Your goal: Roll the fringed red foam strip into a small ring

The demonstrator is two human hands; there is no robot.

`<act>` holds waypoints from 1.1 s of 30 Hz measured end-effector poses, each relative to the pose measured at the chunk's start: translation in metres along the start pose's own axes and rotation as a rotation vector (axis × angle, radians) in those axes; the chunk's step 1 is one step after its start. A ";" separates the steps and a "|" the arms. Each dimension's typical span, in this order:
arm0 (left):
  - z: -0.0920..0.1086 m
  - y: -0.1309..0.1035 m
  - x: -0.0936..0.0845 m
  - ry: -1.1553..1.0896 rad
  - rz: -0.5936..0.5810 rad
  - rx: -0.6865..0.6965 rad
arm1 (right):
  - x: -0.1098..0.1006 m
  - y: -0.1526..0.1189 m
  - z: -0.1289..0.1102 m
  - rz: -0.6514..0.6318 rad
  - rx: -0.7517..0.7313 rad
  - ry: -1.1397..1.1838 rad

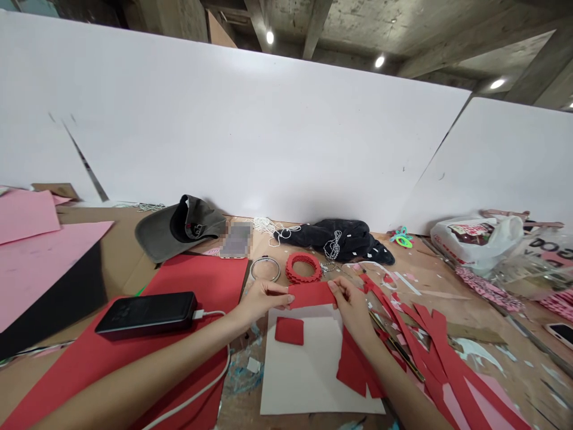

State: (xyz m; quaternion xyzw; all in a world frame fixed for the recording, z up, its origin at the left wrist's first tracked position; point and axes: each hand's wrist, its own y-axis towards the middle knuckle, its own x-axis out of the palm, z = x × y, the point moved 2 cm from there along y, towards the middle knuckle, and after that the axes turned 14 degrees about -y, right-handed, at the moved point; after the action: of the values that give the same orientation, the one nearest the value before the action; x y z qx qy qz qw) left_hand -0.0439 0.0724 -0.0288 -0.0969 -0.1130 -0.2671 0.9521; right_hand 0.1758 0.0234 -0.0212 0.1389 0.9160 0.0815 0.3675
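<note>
A small red paper strip (312, 294) is stretched between both hands above a white sheet (308, 379). My left hand (265, 300) pinches its left end, and my right hand (349, 301) pinches its right end. On the white sheet, below the strip, lies a small red square (289, 331). Larger red paper pieces (353, 364) rest partly on the sheet, beneath my right wrist. Just beyond the strip sits a red ring with a jagged edge (303, 268), with a silvery ring (265, 270) to its left.
A black power bank (147, 313) with a white cable lies on large red paper (197, 280) at the left. Behind are a grey cap (179, 227) and dark cloth (340, 239). Red strips (436, 352) and scissors (398, 348) lie right, near a plastic bag (477, 239).
</note>
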 end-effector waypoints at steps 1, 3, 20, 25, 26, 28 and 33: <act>0.001 -0.001 0.001 -0.027 -0.001 -0.039 | 0.000 -0.001 -0.001 0.013 -0.010 -0.016; 0.001 -0.002 0.001 -0.062 0.006 -0.092 | -0.001 -0.002 -0.002 0.041 -0.022 -0.030; 0.002 -0.012 0.015 -0.405 -0.212 -0.296 | -0.008 -0.005 -0.008 0.037 -0.005 0.099; 0.001 -0.019 0.021 -0.478 -0.451 -0.534 | 0.003 -0.019 -0.028 -0.185 -0.093 0.210; 0.002 -0.021 0.023 -0.460 -0.478 -0.556 | 0.005 -0.023 -0.031 -0.233 -0.123 0.203; 0.004 -0.025 0.025 -0.411 -0.501 -0.582 | 0.008 -0.029 -0.037 -0.316 -0.183 0.170; 0.015 -0.032 0.030 -0.288 -0.440 -0.588 | 0.012 -0.034 -0.040 -0.384 -0.184 0.231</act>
State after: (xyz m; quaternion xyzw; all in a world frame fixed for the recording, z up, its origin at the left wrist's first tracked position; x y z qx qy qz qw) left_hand -0.0384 0.0349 -0.0022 -0.3755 -0.1821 -0.4694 0.7781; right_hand 0.1326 -0.0072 -0.0090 -0.0822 0.9502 0.1087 0.2801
